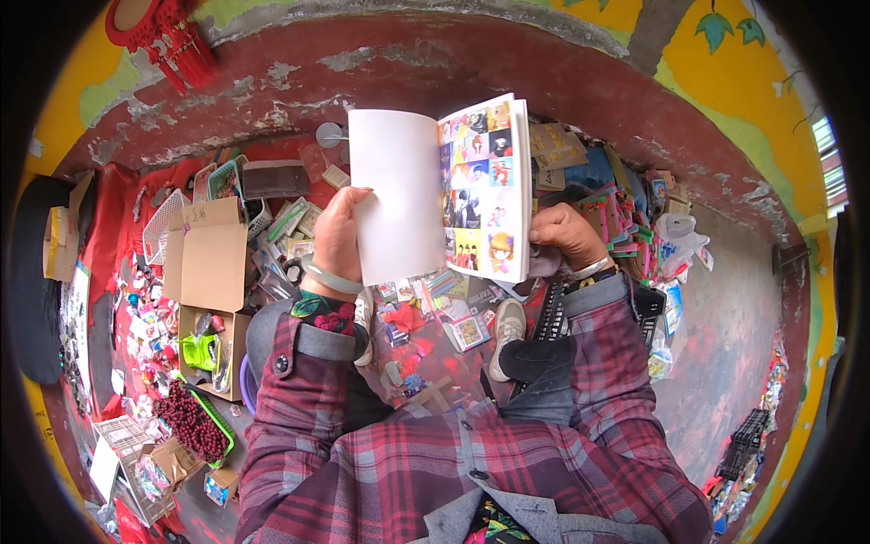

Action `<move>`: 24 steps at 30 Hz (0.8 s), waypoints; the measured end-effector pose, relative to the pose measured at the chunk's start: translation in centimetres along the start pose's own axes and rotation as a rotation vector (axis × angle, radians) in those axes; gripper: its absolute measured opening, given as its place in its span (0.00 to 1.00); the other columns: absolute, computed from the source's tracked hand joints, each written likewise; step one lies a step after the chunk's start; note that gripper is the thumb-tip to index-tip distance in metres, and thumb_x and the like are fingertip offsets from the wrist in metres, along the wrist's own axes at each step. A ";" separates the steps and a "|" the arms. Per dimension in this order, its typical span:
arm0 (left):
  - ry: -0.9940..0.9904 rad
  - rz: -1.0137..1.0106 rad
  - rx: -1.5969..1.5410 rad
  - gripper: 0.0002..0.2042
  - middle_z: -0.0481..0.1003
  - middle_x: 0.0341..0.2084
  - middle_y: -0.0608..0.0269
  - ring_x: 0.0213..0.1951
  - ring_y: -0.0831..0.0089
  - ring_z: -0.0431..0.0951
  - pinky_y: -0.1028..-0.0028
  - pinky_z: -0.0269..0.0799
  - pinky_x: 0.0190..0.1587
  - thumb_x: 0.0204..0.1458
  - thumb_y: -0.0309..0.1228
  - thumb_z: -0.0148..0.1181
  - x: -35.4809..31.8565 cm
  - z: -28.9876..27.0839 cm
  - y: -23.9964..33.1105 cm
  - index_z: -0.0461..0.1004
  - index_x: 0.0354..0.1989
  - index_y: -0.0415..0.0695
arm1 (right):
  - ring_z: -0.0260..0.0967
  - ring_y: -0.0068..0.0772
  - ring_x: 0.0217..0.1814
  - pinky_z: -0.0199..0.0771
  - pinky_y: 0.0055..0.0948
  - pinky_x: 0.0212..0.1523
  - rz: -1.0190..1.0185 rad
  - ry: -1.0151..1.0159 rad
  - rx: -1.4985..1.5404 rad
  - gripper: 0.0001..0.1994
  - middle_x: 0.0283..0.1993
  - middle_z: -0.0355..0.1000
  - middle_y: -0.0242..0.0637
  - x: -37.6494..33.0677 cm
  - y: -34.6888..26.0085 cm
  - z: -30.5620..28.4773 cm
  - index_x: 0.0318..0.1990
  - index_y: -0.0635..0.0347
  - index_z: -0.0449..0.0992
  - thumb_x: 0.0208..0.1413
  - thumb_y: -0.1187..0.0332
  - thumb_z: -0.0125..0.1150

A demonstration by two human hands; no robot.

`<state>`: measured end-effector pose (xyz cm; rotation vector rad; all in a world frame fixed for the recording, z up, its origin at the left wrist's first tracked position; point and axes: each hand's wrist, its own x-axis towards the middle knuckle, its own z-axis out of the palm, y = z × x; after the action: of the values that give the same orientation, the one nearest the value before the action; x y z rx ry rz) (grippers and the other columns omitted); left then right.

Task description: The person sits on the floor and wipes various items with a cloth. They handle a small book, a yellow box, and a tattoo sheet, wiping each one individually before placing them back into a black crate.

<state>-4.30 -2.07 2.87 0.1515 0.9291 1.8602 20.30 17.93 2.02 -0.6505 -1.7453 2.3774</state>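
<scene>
An open booklet point(396, 199) is held up in front of me between both hands. Its left page is blank white; the right page carries a grid of small colourful cartoon pictures. My left hand point(337, 238) grips the left page's outer edge, thumb on the front and the other fingers behind, hidden. At the right side, my right hand point(569, 234) pinches the outer edge of the right-hand pages, its fingers curled. A pale bangle point(330, 278) circles my left wrist, and a light band point(591, 268) is on my right.
Around my feet lie packaged stationery and small goods point(467, 328). An open cardboard box point(207, 263) with green items stands left, near a green tray of dark red beads point(192, 422). Black crates point(551, 313) and piled notebooks point(609, 222) are at right. A peeling red wall point(272, 77) stands beyond.
</scene>
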 end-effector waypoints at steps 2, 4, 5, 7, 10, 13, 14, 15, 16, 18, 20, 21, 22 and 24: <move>0.033 -0.038 -0.015 0.11 0.74 0.31 0.59 0.32 0.69 0.76 0.72 0.72 0.38 0.51 0.33 0.48 0.6 0.0 -1.0 0.70 0.36 0.38 | 0.66 0.17 0.27 0.66 0.19 0.30 -0.046 -0.035 -0.027 0.06 0.24 0.71 0.27 0.4 0.0 0.9 0.28 0.67 0.77 0.46 0.72 0.60; 0.041 -0.094 -0.017 0.12 0.74 0.31 0.61 0.32 0.70 0.76 0.72 0.72 0.38 0.52 0.35 0.49 1.1 -0.4 -2.1 0.70 0.38 0.40 | 0.65 0.15 0.26 0.66 0.18 0.29 -0.004 0.037 -0.012 0.06 0.25 0.71 0.26 0.6 0.3 2.4 0.28 0.67 0.77 0.47 0.72 0.61; 0.068 -0.110 0.004 0.13 0.74 0.31 0.61 0.32 0.70 0.76 0.72 0.72 0.38 0.52 0.37 0.50 1.2 -0.5 -2.6 0.70 0.39 0.40 | 0.64 0.15 0.26 0.65 0.17 0.29 0.000 0.061 -0.004 0.06 0.25 0.71 0.26 0.7 0.6 2.8 0.28 0.67 0.77 0.47 0.71 0.62; 0.123 -0.144 0.043 0.16 0.74 0.32 0.62 0.33 0.70 0.75 0.72 0.73 0.38 0.53 0.41 0.51 0.7 1.0 -3.4 0.70 0.41 0.41 | 0.64 0.14 0.26 0.65 0.17 0.29 0.003 0.042 -0.039 0.06 0.25 0.71 0.25 1.0 0.9 3.5 0.28 0.67 0.77 0.47 0.71 0.63; -0.098 -0.198 0.044 0.26 0.72 0.43 0.61 0.43 0.71 0.73 0.71 0.70 0.46 0.52 0.46 0.55 0.0 2.1 -4.2 0.64 0.54 0.41 | 0.61 0.11 0.25 0.62 0.16 0.26 0.011 0.047 -0.105 0.06 0.23 0.68 0.22 0.9 0.8 4.5 0.27 0.68 0.77 0.47 0.72 0.62; -0.192 -0.159 0.195 0.26 0.70 0.47 0.59 0.47 0.70 0.72 0.70 0.68 0.50 0.52 0.40 0.57 0.3 1.7 -4.4 0.61 0.57 0.40 | 0.59 0.11 0.24 0.60 0.15 0.24 0.001 0.057 -0.180 0.07 0.22 0.67 0.21 0.7 0.6 4.8 0.26 0.68 0.77 0.47 0.72 0.60; -0.206 -0.126 0.278 0.26 0.70 0.48 0.58 0.48 0.69 0.71 0.70 0.67 0.51 0.53 0.38 0.57 0.4 1.6 -4.4 0.60 0.57 0.39 | 0.59 0.11 0.23 0.60 0.15 0.24 -0.001 0.057 -0.195 0.07 0.22 0.67 0.22 0.6 0.5 4.6 0.26 0.68 0.77 0.47 0.72 0.61; -0.238 -0.113 0.190 0.24 0.70 0.46 0.60 0.46 0.71 0.72 0.71 0.68 0.50 0.53 0.36 0.56 0.4 1.6 -4.1 0.61 0.56 0.39 | 0.60 0.11 0.23 0.60 0.15 0.24 -0.003 0.053 -0.210 0.07 0.23 0.67 0.22 0.5 0.3 4.3 0.26 0.68 0.77 0.47 0.71 0.61; -0.270 -0.099 0.102 0.22 0.71 0.44 0.61 0.45 0.72 0.72 0.72 0.68 0.49 0.53 0.35 0.55 0.3 1.8 -3.8 0.62 0.55 0.39 | 0.61 0.12 0.23 0.61 0.15 0.24 0.015 0.072 -0.184 0.07 0.23 0.68 0.23 0.2 -0.3 4.2 0.27 0.68 0.77 0.47 0.72 0.60; -0.306 -0.090 -0.004 0.19 0.72 0.43 0.62 0.44 0.73 0.73 0.73 0.69 0.48 0.55 0.31 0.52 0.6 1.4 -3.4 0.63 0.54 0.39 | 0.68 0.18 0.25 0.68 0.18 0.27 0.016 0.075 -0.124 0.07 0.25 0.73 0.30 0.0 -0.8 3.2 0.30 0.70 0.77 0.47 0.74 0.57; -0.311 -0.086 -0.041 0.18 0.72 0.43 0.61 0.45 0.73 0.73 0.73 0.68 0.49 0.56 0.32 0.51 0.9 1.1 -3.4 0.63 0.54 0.38 | 0.66 0.16 0.26 0.67 0.17 0.27 -0.011 0.107 -0.137 0.07 0.26 0.72 0.29 -0.5 -1.1 2.2 0.29 0.69 0.77 0.48 0.73 0.58; -0.312 -0.084 -0.059 0.18 0.72 0.44 0.61 0.46 0.72 0.73 0.72 0.68 0.49 0.57 0.32 0.51 0.9 0.9 -3.4 0.63 0.54 0.38 | 0.64 0.14 0.26 0.65 0.16 0.27 -0.013 0.133 -0.111 0.07 0.26 0.71 0.27 -0.7 -1.3 2.1 0.29 0.68 0.77 0.48 0.72 0.60; -0.312 -0.078 -0.049 0.18 0.72 0.46 0.60 0.47 0.71 0.72 0.71 0.68 0.50 0.57 0.33 0.50 0.9 0.8 -3.3 0.63 0.54 0.38 | 0.64 0.14 0.26 0.65 0.17 0.27 -0.026 0.124 -0.125 0.06 0.26 0.71 0.27 -0.8 -1.3 1.8 0.29 0.68 0.77 0.48 0.72 0.59; -0.292 -0.074 -0.074 0.18 0.72 0.46 0.59 0.47 0.71 0.73 0.71 0.68 0.50 0.57 0.31 0.50 1.0 0.8 -3.4 0.63 0.54 0.37 | 0.64 0.14 0.26 0.65 0.17 0.28 -0.052 0.105 -0.153 0.06 0.26 0.71 0.27 -0.8 -1.3 1.2 0.29 0.68 0.77 0.48 0.72 0.59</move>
<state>-1.88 -0.17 0.88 0.3298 0.6550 1.7441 20.32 17.02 3.72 -0.7256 -1.8882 2.1505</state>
